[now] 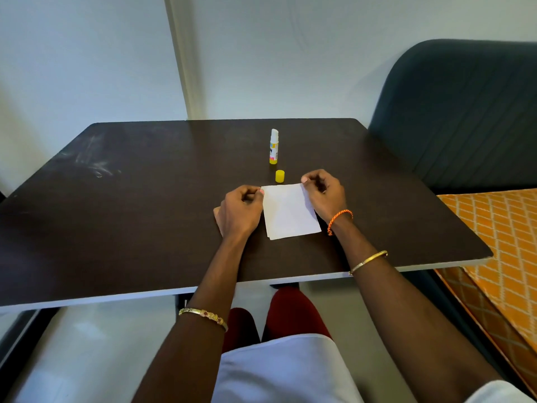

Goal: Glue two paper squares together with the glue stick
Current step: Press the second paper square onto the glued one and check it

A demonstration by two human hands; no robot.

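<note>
We worked at a dark table [145, 213] with bare room to both sides. The white paper squares [290, 212] lay stacked near its middle, corners slightly askew. Our left hand [239, 210] pinched the far-left corner, our right hand [324, 194] the far-right. Beyond stood the glue stick [274, 146], upright, uncapped; its yellow cap [279, 176] sat between.

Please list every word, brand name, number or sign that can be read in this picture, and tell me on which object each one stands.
Glue stick label: printed marks in blue and dark ink on yellow, too small and blurred to read; no word can be quoted.
Yellow cap: no text visible.
Paper squares: blank on the visible side.
Table: only pale smudges, no writing.
Nothing else in view carries readable text.
</note>
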